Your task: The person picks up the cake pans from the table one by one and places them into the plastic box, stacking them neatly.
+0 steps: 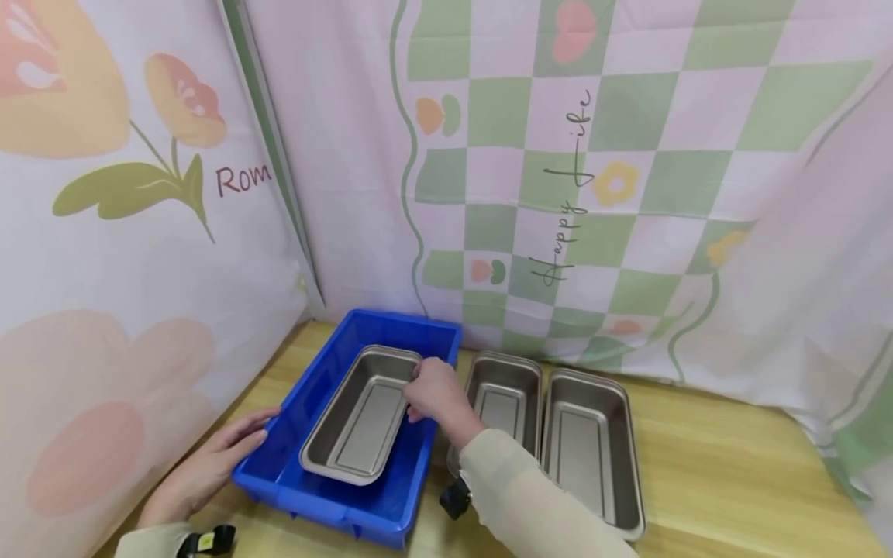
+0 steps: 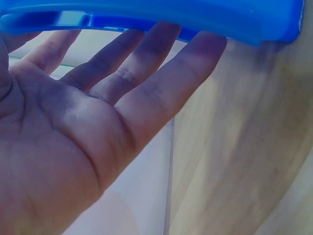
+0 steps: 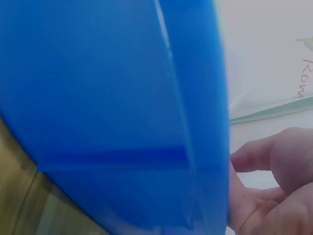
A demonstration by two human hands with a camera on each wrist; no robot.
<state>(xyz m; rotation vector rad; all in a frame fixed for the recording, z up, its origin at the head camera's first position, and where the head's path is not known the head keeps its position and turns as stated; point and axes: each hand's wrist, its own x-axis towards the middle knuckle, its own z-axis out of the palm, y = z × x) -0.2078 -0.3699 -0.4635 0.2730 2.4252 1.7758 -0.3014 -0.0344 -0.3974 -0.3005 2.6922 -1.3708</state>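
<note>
A metal loaf pan (image 1: 370, 422) is inside the blue plastic bin (image 1: 342, 508), its far end tipped up toward the bin's back wall. My right hand (image 1: 436, 391) pinches the pan's right rim with curled fingers. In the right wrist view the bin's side wall (image 3: 107, 88) hides the pan, and part of the right hand (image 3: 279, 181) shows past the bin's edge. On the other side, my left hand (image 1: 209, 465) has its fingers against the bin's left wall. Seen from the left wrist, those fingers (image 2: 161, 93) are nearly straight, tips under the blue rim (image 2: 195, 19).
Two more loaf pans stand side by side right of the bin: a nearer one (image 1: 504, 387), partly behind my right forearm, and another (image 1: 586, 457). The wooden table (image 1: 725, 457) meets a patterned cloth (image 1: 558, 178) at the back and a flowered cloth (image 1: 139, 271) at left.
</note>
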